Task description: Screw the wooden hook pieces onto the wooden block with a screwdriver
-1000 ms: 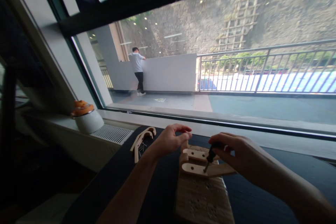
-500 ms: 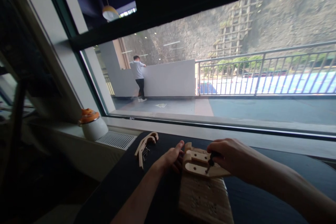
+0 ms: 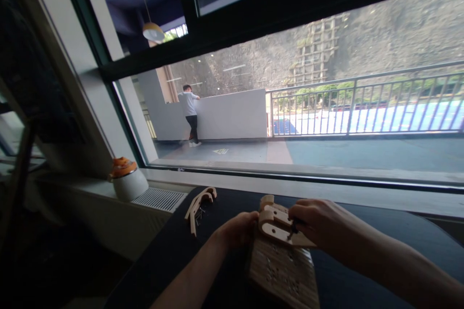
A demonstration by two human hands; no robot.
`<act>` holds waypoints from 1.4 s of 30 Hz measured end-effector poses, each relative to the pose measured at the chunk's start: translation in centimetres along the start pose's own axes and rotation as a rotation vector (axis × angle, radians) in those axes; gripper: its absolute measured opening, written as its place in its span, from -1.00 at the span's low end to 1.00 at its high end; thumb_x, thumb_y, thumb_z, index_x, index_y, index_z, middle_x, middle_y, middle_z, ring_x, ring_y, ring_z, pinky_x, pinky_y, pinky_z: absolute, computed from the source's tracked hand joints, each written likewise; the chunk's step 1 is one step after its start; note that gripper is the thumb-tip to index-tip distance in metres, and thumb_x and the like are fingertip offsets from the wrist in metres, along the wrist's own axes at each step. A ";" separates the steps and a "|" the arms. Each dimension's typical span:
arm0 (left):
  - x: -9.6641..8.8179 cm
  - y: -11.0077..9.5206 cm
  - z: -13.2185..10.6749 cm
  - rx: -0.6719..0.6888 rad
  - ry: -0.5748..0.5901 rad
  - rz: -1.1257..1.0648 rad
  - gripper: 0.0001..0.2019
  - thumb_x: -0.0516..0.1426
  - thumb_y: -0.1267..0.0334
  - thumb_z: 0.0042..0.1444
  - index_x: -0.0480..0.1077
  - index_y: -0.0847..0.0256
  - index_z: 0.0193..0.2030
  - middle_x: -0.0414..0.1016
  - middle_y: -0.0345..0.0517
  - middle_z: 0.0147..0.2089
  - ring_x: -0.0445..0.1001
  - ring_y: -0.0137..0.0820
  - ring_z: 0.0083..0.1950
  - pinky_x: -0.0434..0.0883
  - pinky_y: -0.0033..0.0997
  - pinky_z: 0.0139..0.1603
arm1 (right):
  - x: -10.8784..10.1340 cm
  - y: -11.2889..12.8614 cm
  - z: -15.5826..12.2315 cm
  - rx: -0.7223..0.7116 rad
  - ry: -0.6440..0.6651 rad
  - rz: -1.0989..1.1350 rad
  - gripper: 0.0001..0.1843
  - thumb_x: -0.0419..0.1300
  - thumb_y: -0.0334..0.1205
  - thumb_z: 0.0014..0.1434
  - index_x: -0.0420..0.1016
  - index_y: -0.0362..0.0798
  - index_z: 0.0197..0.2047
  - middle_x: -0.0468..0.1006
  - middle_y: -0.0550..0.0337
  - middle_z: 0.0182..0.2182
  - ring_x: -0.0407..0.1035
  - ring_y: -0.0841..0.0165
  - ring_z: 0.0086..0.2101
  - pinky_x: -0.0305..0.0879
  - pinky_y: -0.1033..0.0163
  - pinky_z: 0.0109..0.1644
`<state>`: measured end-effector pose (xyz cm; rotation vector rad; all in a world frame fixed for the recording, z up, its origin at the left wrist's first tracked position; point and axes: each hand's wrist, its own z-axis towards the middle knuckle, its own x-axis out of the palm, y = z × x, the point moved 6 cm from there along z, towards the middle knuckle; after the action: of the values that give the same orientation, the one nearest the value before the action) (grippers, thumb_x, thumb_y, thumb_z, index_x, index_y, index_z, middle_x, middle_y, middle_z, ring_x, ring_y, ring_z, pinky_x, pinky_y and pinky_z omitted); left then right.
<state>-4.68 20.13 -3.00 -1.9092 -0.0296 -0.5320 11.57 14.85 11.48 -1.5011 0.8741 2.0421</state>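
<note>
A wooden block (image 3: 281, 270) with several small marks on its face lies on the dark table. Curved wooden pieces (image 3: 277, 232), hook-shaped at their left ends and drilled with holes, rest across its far part. My right hand (image 3: 313, 222) is closed round a short black screwdriver (image 3: 295, 226), its tip pointing down at the nearest wooden piece, where a small screw seems to stand. At the curved ends is my left hand (image 3: 237, 230), fingers bent in and fingertips against the wood; its lower fingers are in shadow.
More curved wooden pieces (image 3: 194, 217) and several loose screws (image 3: 199, 215) lie at the table's left corner. A white pot with an orange top (image 3: 126, 178) stands on the sill beside a vent grille (image 3: 159, 199). Beyond the window a person (image 3: 190, 113) leans on a wall.
My left thumb, raised and apart before, has come down against the curved wooden end. My right hand stays over the same piece with the screwdriver. The view has tilted slightly up.
</note>
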 end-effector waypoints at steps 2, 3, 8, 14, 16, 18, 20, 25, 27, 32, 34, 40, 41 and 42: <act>0.5 -0.2 0.2 0.061 0.010 -0.022 -0.83 0.23 0.39 -0.17 0.46 0.38 -0.36 0.51 0.02 -0.40 0.49 -0.28 -0.37 0.39 -0.35 -0.28 | -0.6 0.6 -0.2 -0.003 -0.016 -0.031 -0.76 0.04 -0.51 0.11 0.46 -0.04 -0.42 0.51 0.20 -0.41 0.36 0.41 -0.45 0.13 0.34 -0.41; 0.5 -0.6 0.1 0.108 0.006 -0.035 -0.81 0.22 0.42 -0.18 0.47 0.38 -0.34 0.52 0.01 -0.38 0.49 -0.30 -0.36 0.39 -0.38 -0.29 | -0.9 1.0 -0.2 -0.007 -0.036 -0.051 -0.76 0.05 -0.51 0.10 0.47 -0.03 -0.39 0.52 0.19 -0.39 0.39 0.40 -0.42 0.17 0.34 -0.39; -0.8 -3.8 -1.3 0.382 -0.096 -0.134 -0.73 0.18 0.47 -0.25 0.47 0.32 -0.30 0.52 -0.13 -0.38 0.45 -0.44 -0.43 0.35 -0.53 -0.40 | -0.5 2.3 0.8 -0.026 -0.183 -0.203 -0.72 0.10 -0.56 0.01 0.49 -0.03 -0.29 0.52 0.12 -0.30 0.44 0.30 -0.29 0.28 0.30 -0.33; -2.7 -4.5 -2.6 0.548 -0.204 -0.227 -0.66 0.30 0.30 -0.12 0.46 0.27 -0.14 0.57 -0.06 -0.28 0.53 -0.34 -0.32 0.42 -0.45 -0.31 | 2.0 3.1 3.3 -0.016 -0.252 -0.185 -0.75 0.06 -0.54 0.09 0.44 -0.02 -0.29 0.48 0.15 -0.32 0.42 0.30 -0.33 0.29 0.25 -0.35; -3.6 -4.9 -3.1 0.624 -0.273 -0.239 -0.67 0.32 0.29 -0.12 0.47 0.26 -0.15 0.58 -0.08 -0.29 0.54 -0.34 -0.31 0.42 -0.47 -0.31 | 2.6 3.3 3.9 -0.019 -0.286 -0.205 -0.68 0.04 -0.56 0.08 0.45 -0.02 -0.21 0.50 0.13 -0.27 0.43 0.30 -0.32 0.29 0.25 -0.35; -4.3 -5.1 -3.4 0.656 -0.300 -0.219 -0.66 0.32 0.28 -0.12 0.48 0.26 -0.15 0.58 -0.08 -0.29 0.54 -0.33 -0.30 0.42 -0.46 -0.30 | 3.1 3.5 4.4 -0.034 -0.312 -0.255 -0.62 0.02 -0.58 0.06 0.45 -0.02 -0.14 0.51 0.10 -0.23 0.44 0.27 -0.31 0.29 0.23 -0.36; -4.8 -5.2 -3.5 0.648 -0.310 -0.182 -0.63 0.34 0.30 -0.18 0.49 0.27 -0.16 0.59 -0.07 -0.28 0.55 -0.30 -0.29 0.43 -0.45 -0.29 | 3.7 3.6 4.8 -0.041 -0.333 -0.284 -0.61 0.01 -0.59 0.06 0.45 -0.02 -0.13 0.52 0.08 -0.23 0.44 0.26 -0.32 0.28 0.23 -0.37; -5.8 -5.0 -3.5 0.630 -0.393 -0.215 -0.60 0.36 0.30 -0.26 0.50 0.29 -0.19 0.60 -0.05 -0.30 0.55 -0.27 -0.29 0.44 -0.42 -0.27 | 4.6 3.0 5.5 -0.031 -0.389 -0.243 -0.56 0.05 -0.60 0.03 0.43 -0.01 -0.08 0.53 0.13 -0.28 0.45 0.29 -0.33 0.27 0.27 -0.39; -5.9 -5.0 -3.4 0.639 -0.399 -0.247 -0.61 0.35 0.27 -0.22 0.50 0.28 -0.18 0.60 -0.05 -0.28 0.56 -0.26 -0.26 0.45 -0.41 -0.25 | 4.8 2.9 5.6 -0.044 -0.418 -0.251 -0.55 0.06 -0.59 0.03 0.40 -0.01 -0.05 0.53 0.15 -0.29 0.46 0.29 -0.34 0.28 0.26 -0.40; -5.7 -4.5 -2.9 0.642 -0.463 -0.193 -0.52 0.40 0.34 -0.31 0.49 0.28 -0.14 0.60 -0.04 -0.24 0.56 -0.22 -0.21 0.46 -0.37 -0.20 | 5.7 2.5 5.8 -0.045 -0.395 -0.296 -0.56 0.05 -0.61 0.02 0.43 -0.04 -0.08 0.54 0.10 -0.25 0.46 0.28 -0.32 0.30 0.26 -0.37; -5.6 -4.3 -2.9 0.654 -0.489 -0.177 -0.53 0.40 0.32 -0.31 0.49 0.31 -0.16 0.60 -0.03 -0.27 0.56 -0.21 -0.22 0.46 -0.36 -0.20 | 6.0 2.1 5.6 -0.039 -0.385 -0.287 -0.55 0.06 -0.59 0.05 0.40 -0.03 -0.03 0.55 0.11 -0.24 0.46 0.29 -0.33 0.28 0.26 -0.39; -5.4 -4.8 -3.6 0.712 -0.475 -0.185 -0.54 0.39 0.26 -0.27 0.48 0.33 -0.16 0.59 -0.01 -0.28 0.55 -0.14 -0.17 0.47 -0.26 -0.15 | 5.6 0.5 5.3 0.081 -0.385 -0.150 -0.73 -0.02 -0.28 0.27 0.41 0.06 -0.03 0.59 0.14 -0.21 0.50 0.25 -0.32 0.23 0.25 -0.42; -5.5 -4.9 -3.8 0.714 -0.501 -0.176 -0.55 0.39 0.25 -0.27 0.48 0.33 -0.17 0.59 -0.01 -0.29 0.55 -0.13 -0.17 0.47 -0.25 -0.15 | 5.5 0.1 5.4 0.136 -0.362 -0.093 -0.73 -0.05 -0.20 0.29 0.43 0.08 -0.07 0.60 0.17 -0.26 0.50 0.24 -0.34 0.23 0.25 -0.42; -5.7 -4.9 -3.9 0.716 -0.527 -0.159 -0.55 0.40 0.25 -0.27 0.48 0.33 -0.18 0.59 -0.02 -0.29 0.55 -0.13 -0.18 0.47 -0.25 -0.15 | 5.5 -0.3 5.5 0.195 -0.335 -0.032 -0.71 -0.07 -0.12 0.30 0.45 0.10 -0.11 0.61 0.19 -0.33 0.51 0.23 -0.36 0.23 0.24 -0.42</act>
<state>-12.52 19.89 0.34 -1.2927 -0.6342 -0.0760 6.44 18.96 7.28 -1.0260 0.8752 2.0393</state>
